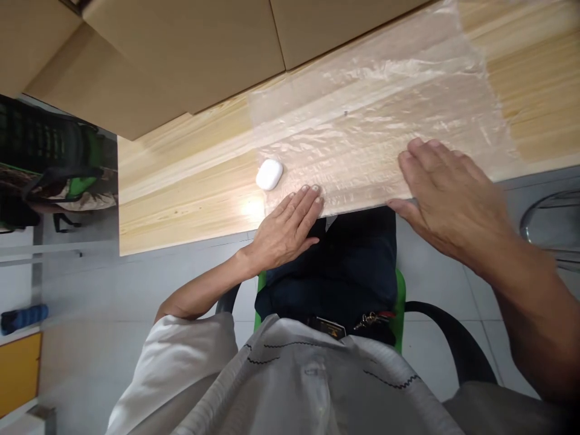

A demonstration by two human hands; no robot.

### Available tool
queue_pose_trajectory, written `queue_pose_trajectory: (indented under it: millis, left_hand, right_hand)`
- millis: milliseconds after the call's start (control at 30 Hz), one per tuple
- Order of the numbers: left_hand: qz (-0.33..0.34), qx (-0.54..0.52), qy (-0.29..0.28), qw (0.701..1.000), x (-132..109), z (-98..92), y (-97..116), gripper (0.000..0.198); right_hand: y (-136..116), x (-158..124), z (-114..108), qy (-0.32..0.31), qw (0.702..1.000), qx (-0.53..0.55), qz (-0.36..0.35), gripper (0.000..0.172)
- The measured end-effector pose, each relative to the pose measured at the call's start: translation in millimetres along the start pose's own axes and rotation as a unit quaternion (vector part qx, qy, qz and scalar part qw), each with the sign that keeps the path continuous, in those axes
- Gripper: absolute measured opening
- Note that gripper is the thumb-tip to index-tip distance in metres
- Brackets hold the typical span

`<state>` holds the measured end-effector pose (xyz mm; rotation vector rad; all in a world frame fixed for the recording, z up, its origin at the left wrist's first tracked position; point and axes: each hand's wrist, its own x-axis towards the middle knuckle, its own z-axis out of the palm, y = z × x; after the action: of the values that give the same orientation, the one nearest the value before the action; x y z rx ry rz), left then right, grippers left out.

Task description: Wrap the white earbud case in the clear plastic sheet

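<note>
A sheet of clear plastic film [385, 121], slightly wrinkled, lies spread over the wooden table. My left hand [286, 229] rests flat on its near left edge, fingers stretched out. Farther right, my right hand [446, 190] lies on the film near the table's front edge, with the thumb apart from the fingers. Neither hand grips anything. Just beyond my left fingertips sits a small white rounded case [269, 174], at the film's left corner.
Large cardboard boxes [190, 54] stand along the table's back edge. Bare wood of the table [181, 193] shows on the left. I sit on a green chair [400, 308] with black armrests. Another chair [77, 151] is at far left, and a metal-framed stool [550, 220] at right.
</note>
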<state>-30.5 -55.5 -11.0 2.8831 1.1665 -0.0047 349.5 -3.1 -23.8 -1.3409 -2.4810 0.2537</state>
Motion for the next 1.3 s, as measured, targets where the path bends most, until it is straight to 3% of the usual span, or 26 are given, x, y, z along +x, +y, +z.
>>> queue_pose_trajectory:
  millis: [233, 400, 567, 733, 867, 967, 1100, 1233, 1300]
  left_hand:
    - [-0.040, 0.009, 0.048, 0.998, -24, 2.6, 12, 0.114]
    - [-0.057, 0.009, 0.078, 0.995, -33, 3.6, 15, 0.112]
    - [-0.072, 0.007, 0.101, 0.992, -35, 13.9, 15, 0.108]
    - [-0.081, 0.015, 0.123, 0.989, -31, 19.5, 16, 0.104]
    - [-0.090, 0.015, 0.125, 0.988, -29, 18.6, 16, 0.112]
    - [-0.095, 0.014, 0.121, 0.988, -29, 18.1, 17, 0.115]
    - [-0.099, 0.015, 0.111, 0.989, -30, 17.9, 19, 0.108]
    - [-0.098, 0.020, 0.110, 0.989, -29, 18.2, 22, 0.105]
    - [-0.097, 0.019, 0.117, 0.988, -28, 18.8, 22, 0.108]
  right_hand:
    - [30, -17, -9, 0.010, 0.997, -0.038, 0.074, 0.087]
    - [41, -25, -17, 0.004, 0.988, -0.036, 0.149, 0.081]
    - [45, -24, -18, -0.002, 0.986, -0.033, 0.163, 0.087]
    - [23, -3, -21, -0.006, 0.985, -0.027, 0.171, 0.087]
    - [-15, 35, -12, -0.051, 0.993, 0.017, 0.103, 0.090]
    - [-27, 56, -1, -0.077, 0.995, 0.043, 0.055, 0.091]
    - [2, 53, 1, -0.075, 0.993, 0.040, 0.078, 0.093]
    - [50, 39, -15, -0.059, 0.991, 0.006, 0.122, 0.094]
    - [60, 40, -24, -0.055, 0.989, -0.008, 0.135, 0.093]
